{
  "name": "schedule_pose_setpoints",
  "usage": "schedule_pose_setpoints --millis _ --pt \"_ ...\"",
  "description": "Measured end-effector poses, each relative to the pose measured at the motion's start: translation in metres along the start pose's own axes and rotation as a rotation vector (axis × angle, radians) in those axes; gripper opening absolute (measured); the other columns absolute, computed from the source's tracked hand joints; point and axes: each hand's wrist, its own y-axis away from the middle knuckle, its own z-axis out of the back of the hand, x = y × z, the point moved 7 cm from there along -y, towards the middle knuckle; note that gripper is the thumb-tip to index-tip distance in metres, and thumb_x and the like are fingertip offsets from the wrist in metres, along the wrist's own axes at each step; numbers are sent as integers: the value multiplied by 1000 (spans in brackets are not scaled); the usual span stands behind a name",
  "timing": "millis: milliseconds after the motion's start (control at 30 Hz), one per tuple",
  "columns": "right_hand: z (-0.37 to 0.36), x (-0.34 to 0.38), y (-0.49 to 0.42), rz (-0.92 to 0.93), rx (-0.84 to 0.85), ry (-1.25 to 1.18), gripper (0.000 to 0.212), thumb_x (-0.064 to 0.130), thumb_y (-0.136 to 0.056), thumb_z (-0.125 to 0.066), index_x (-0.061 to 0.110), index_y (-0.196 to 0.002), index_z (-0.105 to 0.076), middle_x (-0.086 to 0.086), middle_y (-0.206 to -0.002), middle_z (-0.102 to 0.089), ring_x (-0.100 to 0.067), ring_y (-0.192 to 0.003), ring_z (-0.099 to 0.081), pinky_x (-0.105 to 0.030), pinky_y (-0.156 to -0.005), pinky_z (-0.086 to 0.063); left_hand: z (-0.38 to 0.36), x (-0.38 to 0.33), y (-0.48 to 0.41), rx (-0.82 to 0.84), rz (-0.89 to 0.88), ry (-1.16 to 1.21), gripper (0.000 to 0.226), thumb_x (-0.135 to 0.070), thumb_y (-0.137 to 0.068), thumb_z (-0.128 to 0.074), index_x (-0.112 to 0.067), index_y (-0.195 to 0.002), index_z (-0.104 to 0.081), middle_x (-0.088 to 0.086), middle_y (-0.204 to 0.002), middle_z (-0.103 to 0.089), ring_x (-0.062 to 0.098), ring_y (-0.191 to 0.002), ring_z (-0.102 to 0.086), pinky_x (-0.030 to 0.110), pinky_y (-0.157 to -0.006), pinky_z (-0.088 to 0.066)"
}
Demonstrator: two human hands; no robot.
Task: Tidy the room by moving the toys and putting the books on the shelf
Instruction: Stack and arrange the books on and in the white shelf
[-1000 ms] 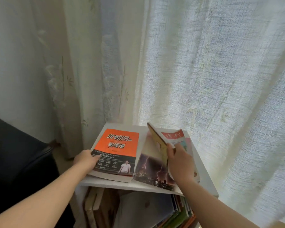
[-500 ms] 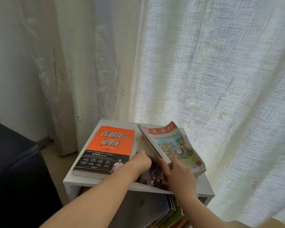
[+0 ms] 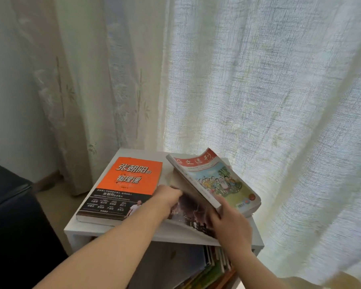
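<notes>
Nearest, below the hands, a row of books (image 3: 215,265) stands packed in the open compartment of the white shelf (image 3: 81,228). On the shelf top, the right hand (image 3: 229,222) grips the near corner of a picture-cover book (image 3: 215,180) and holds it tilted up, with its far edge close to the curtain. The left hand (image 3: 169,197) reaches in under that raised book onto a dark book (image 3: 192,213) with a lightning photograph. This one lies flat and juts over the shelf's front edge. The left fingertips are hidden beneath the raised cover, so I cannot tell whether they pinch the dark book or only press on it. Just left of the left hand an orange book (image 3: 129,184) lies flat, and the left forearm crosses its near right corner.

The raised book looks soft and bowed. Held by one corner, it could sag or slip from the right hand onto the left. The dark book already overhangs, so a quick pull might carry it off the front edge or knock the orange book askew.

The shelf top is smooth, white and small, and the three books nearly fill it. Beyond the hands hangs a pale, backlit curtain (image 3: 258,90). Far to the left are a plain wall (image 3: 8,80), a strip of brownish floor (image 3: 50,197) and a dark seat (image 3: 8,226) close to the shelf.
</notes>
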Motion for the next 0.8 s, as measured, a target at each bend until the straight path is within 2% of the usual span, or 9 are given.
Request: schedule_pose_setpoints --millis 67,133,233,300,467,567,700,733,800 --pt "-1 0 1 7 -3 15 41 39 -95 -43 41 -135 -38 9 -87 -67 -14 -80 -62 -27 -64 -47 0 -1 1 43 -39 -94 20 -19 -92 -56 -3 -104 -60 13 -96 -60 23 -83 -54 29 -73 -42" --pt "-1 1 2 14 -6 36 42 40 -95 -41 41 -137 -36 10 -90 -68 -14 -80 -63 -26 -63 -46 3 -6 7 11 -92 -165 18 -25 -92 -56 -9 -100 -60 11 -93 -58 22 -80 -51 26 -68 -39" --pt "-3 3 4 7 5 23 45 38 -96 -41 39 -140 -33 10 -93 -68 -13 -82 -63 -25 -59 -42 12 -15 17 -84 -186 -221 19 -23 -93 -53 -7 -101 -60 12 -95 -61 23 -77 -53 26 -64 -39" --pt "-4 6 3 -8 4 -4 46 36 -96 -42 37 -141 -33 10 -95 -68 -14 -85 -63 -26 -63 -44 17 -21 23 -109 -257 -250 19 -21 -94 -52 -6 -101 -60 12 -95 -62 25 -82 -57 26 -65 -41" --pt "-4 19 16 40 0 64 45 38 -96 -40 34 -141 -33 7 -104 -68 -17 -94 -63 -27 -68 -42 33 -16 40 -157 -340 -270 14 -21 -94 -52 -9 -90 -58 2 -76 -55 15 -67 -50 25 -51 -33" --pt "-2 38 28 124 -4 85 45 44 -97 -38 33 -140 -34 7 -112 -65 -17 -98 -62 -28 -71 -44 46 -1 45 -217 -341 -253 17 -23 -94 -53 -10 -84 -54 0 -71 -52 19 -69 -51 25 -50 -31" --pt "-12 71 48 291 -26 74 45 46 -95 -40 28 -136 -41 9 -126 -59 -15 -107 -60 -25 -74 -44 67 17 46 -285 -308 -90 21 -25 -95 -49 -7 -96 -60 6 -82 -60 22 -78 -58 30 -62 -45" --pt "-15 78 52 344 -39 55 43 46 -93 -43 27 -132 -46 9 -125 -60 -16 -108 -60 -26 -75 -47 71 23 44 -247 -249 1 28 -31 -96 -46 -8 -101 -61 8 -88 -62 25 -83 -60 35 -71 -51" --pt "-25 88 57 384 52 49 45 48 -92 -44 28 -132 -45 10 -131 -56 -16 -118 -52 -29 -85 -47 69 33 40 -42 -97 212 47 -51 -95 -38 -13 -107 -62 11 -99 -66 31 -94 -63 44 -83 -52"
